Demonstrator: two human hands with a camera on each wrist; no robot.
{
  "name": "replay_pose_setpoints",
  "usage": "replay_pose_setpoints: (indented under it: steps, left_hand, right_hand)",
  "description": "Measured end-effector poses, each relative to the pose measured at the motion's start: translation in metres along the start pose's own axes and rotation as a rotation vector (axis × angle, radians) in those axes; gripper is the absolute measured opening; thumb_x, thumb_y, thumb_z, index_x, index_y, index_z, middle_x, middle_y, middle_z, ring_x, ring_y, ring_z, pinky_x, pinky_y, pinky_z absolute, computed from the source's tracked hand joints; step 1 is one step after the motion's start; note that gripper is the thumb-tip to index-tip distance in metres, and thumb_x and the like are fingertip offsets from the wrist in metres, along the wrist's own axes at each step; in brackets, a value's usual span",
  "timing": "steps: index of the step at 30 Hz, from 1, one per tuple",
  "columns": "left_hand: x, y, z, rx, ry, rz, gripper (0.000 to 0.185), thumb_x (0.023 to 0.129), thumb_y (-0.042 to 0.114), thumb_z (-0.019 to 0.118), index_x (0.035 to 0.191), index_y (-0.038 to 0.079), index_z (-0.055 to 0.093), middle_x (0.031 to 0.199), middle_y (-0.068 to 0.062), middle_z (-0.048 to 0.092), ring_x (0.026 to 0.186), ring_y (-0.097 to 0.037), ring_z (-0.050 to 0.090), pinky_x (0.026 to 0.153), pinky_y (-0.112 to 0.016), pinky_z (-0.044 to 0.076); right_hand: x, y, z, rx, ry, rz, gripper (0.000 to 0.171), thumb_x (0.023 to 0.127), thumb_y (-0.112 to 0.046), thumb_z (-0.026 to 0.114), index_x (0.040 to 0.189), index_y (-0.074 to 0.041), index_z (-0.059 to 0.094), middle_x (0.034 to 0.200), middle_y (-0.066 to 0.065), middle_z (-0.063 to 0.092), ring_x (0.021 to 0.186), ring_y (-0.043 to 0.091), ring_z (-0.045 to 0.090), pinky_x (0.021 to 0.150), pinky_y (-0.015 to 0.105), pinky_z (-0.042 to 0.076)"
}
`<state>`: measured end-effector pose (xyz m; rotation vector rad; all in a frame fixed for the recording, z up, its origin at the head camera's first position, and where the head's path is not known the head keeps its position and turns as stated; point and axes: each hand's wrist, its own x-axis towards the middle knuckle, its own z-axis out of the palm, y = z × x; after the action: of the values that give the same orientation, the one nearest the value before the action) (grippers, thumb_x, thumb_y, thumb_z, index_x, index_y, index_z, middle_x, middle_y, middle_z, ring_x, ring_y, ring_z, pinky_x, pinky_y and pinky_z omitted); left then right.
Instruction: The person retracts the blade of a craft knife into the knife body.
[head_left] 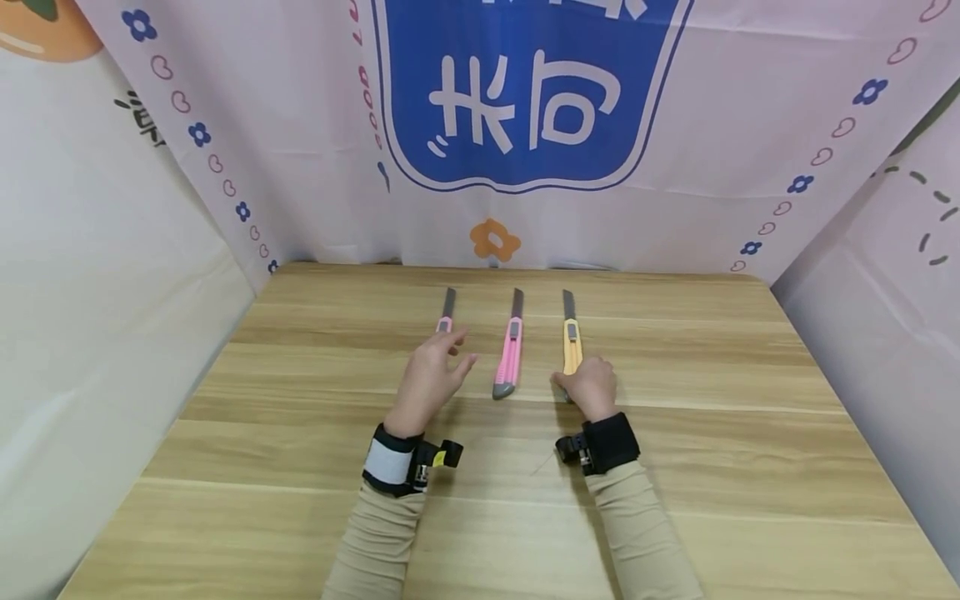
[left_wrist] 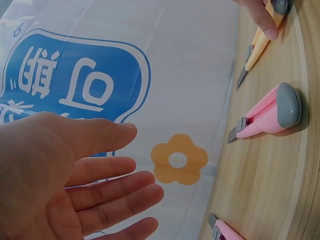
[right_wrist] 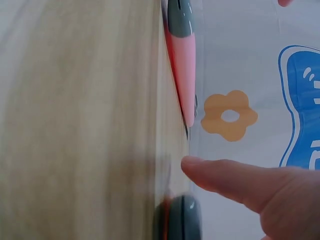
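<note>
Middle pink knife [head_left: 510, 354]: my landmark; on my feed it lies on the wooden table [head_left: 495, 508], blade bared and pointing at the cloth [head_left: 300, 167].
Outer pink knife [head_left: 446, 322]: left of the middle pink knife, blade bared, its handle mostly hidden from my head view behind the left hand [head_left: 431, 375].
Yellow knife [head_left: 572, 343]: right of the middle pink knife, blade bared, handle end by the right hand [head_left: 592, 385].
Left fingers: left of my landmark, apart, loosely extended, gripping nothing.
Right fingers: right of my landmark; I see the thumb stretched out, but cannot tell whether the others clamp the yellow knife.
</note>
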<state>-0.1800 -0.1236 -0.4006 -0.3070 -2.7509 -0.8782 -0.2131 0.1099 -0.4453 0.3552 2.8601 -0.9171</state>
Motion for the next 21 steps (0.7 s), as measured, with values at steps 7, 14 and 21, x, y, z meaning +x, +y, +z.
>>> replay_pose_setpoints:
  steps: [7,14,21]
  left_hand:
    - [0.0,0.001,0.0,-0.014,0.009,0.0,0.038,0.089,0.018,0.069,0.121,0.0,0.063,0.114,-0.019,0.069,0.1,-0.029,0.068,0.084,-0.039,0.06]
    - [-0.001,0.001,-0.001,-0.028,0.008,-0.004,0.036,0.09,0.018,0.068,0.119,-0.002,0.064,0.113,-0.02,0.07,0.1,-0.029,0.068,0.086,-0.039,0.06]
    - [0.0,0.004,-0.004,-0.035,-0.003,0.011,0.035,0.09,0.018,0.067,0.117,-0.004,0.064,0.111,-0.022,0.069,0.099,-0.03,0.068,0.085,-0.04,0.06]
  right_hand:
    - [0.002,0.001,-0.003,-0.033,-0.055,0.099,0.037,0.081,-0.034,0.073,0.068,-0.01,0.049,0.061,-0.001,0.041,0.052,0.014,0.042,0.044,0.022,0.031]
    - [0.004,0.008,-0.004,0.039,-0.045,0.035,0.028,0.082,-0.025,0.072,0.072,-0.004,0.057,0.059,0.0,0.044,0.052,0.014,0.044,0.043,0.019,0.032]
    - [0.004,0.01,-0.007,0.091,-0.017,0.016,0.029,0.081,-0.024,0.072,0.068,-0.005,0.054,0.057,-0.001,0.043,0.051,0.014,0.044,0.043,0.019,0.032]
